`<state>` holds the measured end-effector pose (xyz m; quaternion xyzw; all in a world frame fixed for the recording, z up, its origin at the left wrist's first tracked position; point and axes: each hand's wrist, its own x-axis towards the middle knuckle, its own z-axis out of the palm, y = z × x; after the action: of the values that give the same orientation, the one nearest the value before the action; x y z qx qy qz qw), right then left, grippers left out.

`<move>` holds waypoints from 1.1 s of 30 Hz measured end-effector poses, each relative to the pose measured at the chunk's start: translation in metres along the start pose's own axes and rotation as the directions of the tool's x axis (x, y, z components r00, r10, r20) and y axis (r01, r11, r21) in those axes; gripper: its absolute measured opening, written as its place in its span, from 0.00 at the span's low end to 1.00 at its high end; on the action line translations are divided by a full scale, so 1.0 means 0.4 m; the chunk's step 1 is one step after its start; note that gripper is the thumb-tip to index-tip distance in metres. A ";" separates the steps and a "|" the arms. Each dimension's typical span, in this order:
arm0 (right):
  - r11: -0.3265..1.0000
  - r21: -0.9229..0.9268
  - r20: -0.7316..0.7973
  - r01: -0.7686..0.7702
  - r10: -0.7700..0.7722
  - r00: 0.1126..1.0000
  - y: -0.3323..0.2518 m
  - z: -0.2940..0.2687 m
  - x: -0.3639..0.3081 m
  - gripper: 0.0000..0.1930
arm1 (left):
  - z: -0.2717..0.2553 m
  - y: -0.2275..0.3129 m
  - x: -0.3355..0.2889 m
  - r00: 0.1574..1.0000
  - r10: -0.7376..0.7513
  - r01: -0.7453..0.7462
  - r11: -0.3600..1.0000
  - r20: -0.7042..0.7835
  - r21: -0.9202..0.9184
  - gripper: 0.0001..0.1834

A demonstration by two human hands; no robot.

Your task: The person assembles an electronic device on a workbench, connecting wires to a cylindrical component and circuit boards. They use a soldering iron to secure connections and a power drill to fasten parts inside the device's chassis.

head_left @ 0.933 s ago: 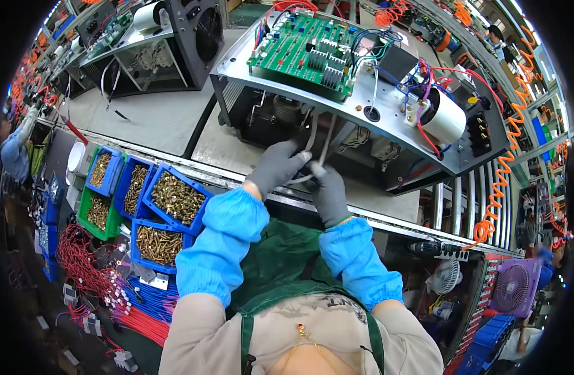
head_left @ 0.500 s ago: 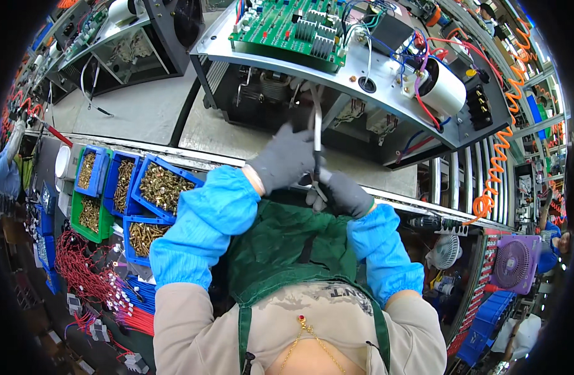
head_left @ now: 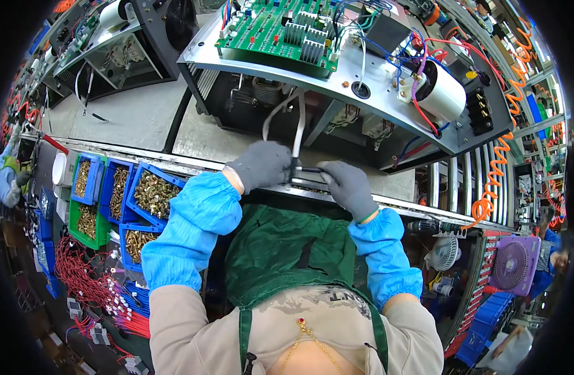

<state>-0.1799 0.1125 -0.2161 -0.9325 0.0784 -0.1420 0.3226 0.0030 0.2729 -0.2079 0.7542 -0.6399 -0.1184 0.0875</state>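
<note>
On a factory workshop's grey bench (head_left: 215,140), beside metal conveyor rollers (head_left: 453,187), stands an open-sided metal chassis (head_left: 337,90) topped by a green circuit board (head_left: 268,34). Two pale cables (head_left: 299,128) hang from its underside toward the person, reaching the gloves at the bench's near edge. The right hand (head_left: 347,186) pinches a dark cable end (head_left: 311,169) between thumb and fingers; the left hand (head_left: 261,167) is curled and blurred against the cables, its exact grip impossible to tell. Blue bins (head_left: 143,214) of brassy screws sit left.
</note>
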 end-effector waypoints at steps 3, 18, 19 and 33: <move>0.993 -0.041 0.007 -0.113 0.113 0.994 0.048 -0.007 0.051 0.16 | -0.038 -0.067 0.001 0.978 -0.209 0.206 0.968 0.010 0.147 0.10; 0.965 -0.260 -0.156 -0.020 -0.021 0.988 0.119 0.066 0.148 0.12 | -0.002 -0.104 0.066 0.838 0.054 0.065 0.978 -0.543 0.199 0.12; 0.942 -0.334 -0.111 -0.041 0.004 0.994 0.118 0.064 0.159 0.11 | 0.001 -0.097 0.091 0.845 -0.028 0.155 0.969 -0.534 0.194 0.12; 0.838 -0.485 -0.130 -0.249 0.212 0.969 0.163 -0.043 0.011 0.13 | 0.003 0.139 0.192 0.444 -0.474 0.502 0.835 -0.760 -0.227 0.48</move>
<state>-0.1847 0.0508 -0.2430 -0.9621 0.2352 -0.1103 0.0829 -0.0382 0.1878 -0.1983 0.8783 -0.2903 0.2179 0.3112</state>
